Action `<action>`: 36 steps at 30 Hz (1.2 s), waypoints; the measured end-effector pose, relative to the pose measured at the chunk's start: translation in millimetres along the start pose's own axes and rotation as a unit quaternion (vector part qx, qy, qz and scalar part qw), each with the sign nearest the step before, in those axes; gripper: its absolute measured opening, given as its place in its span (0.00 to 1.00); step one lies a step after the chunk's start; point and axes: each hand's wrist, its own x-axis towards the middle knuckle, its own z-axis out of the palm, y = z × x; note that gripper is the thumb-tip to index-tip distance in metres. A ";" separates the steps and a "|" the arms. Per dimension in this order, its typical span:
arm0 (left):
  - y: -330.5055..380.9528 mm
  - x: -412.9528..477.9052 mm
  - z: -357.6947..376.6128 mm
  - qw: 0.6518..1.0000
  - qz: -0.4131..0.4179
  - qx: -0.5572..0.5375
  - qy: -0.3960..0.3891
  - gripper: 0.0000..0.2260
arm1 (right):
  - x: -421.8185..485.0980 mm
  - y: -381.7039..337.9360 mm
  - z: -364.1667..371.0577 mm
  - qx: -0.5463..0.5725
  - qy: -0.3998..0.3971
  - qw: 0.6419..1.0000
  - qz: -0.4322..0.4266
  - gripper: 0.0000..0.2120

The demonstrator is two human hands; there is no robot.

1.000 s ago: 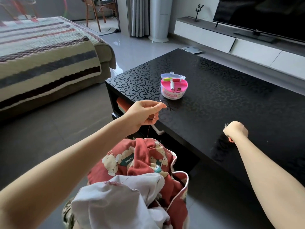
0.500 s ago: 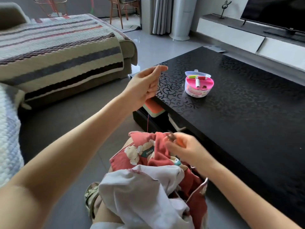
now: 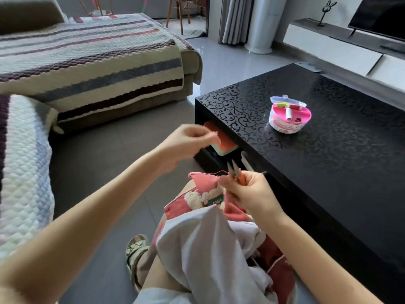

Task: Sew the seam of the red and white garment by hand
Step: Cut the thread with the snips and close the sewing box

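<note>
The red and white garment [image 3: 203, 233] lies bunched on my lap, its red printed part on the far side and its white part on the near side. My right hand [image 3: 247, 191] grips small orange-handled thread snips [image 3: 234, 172], blades pointing up, just above the garment's red edge. My left hand [image 3: 186, 143] is raised above and left of the snips, blurred, with thumb and fingers pinched together; the needle and thread are too fine to make out.
A black patterned coffee table [image 3: 328, 163] stands to the right, with a pink round sewing kit [image 3: 289, 116] and its clear lid on top. A striped sofa [image 3: 87, 62] is on the left. An orange and green box [image 3: 223, 143] sits under the table.
My right hand came back from the table with the snips to the garment's red edge. My left hand dropped lower and closer to the garment. The view swung left.
</note>
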 end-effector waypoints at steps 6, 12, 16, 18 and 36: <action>-38.3 -34.9 20.3 0.981 -0.101 -0.051 -0.155 0.04 | 11.6 -9.7 -4.6 -0.012 -0.022 0.999 -0.040 0.14; -39.6 -36.1 33.0 0.972 -0.142 -0.089 -0.167 0.12 | 19.1 -15.0 -3.0 -0.011 -0.036 0.999 -0.023 0.13; -44.9 -35.1 38.1 0.944 -0.174 -0.200 -0.199 0.14 | 19.0 -19.1 -2.7 -0.005 -0.020 0.999 -0.025 0.10; -46.2 -36.2 41.7 0.940 -0.172 -0.219 -0.196 0.05 | 19.3 -19.8 -3.3 0.006 -0.014 1.000 -0.016 0.09; -54.8 -23.6 35.5 0.940 -0.145 -0.252 -0.177 0.06 | -9.1 22.9 -39.3 -0.295 -0.051 0.954 -0.031 0.07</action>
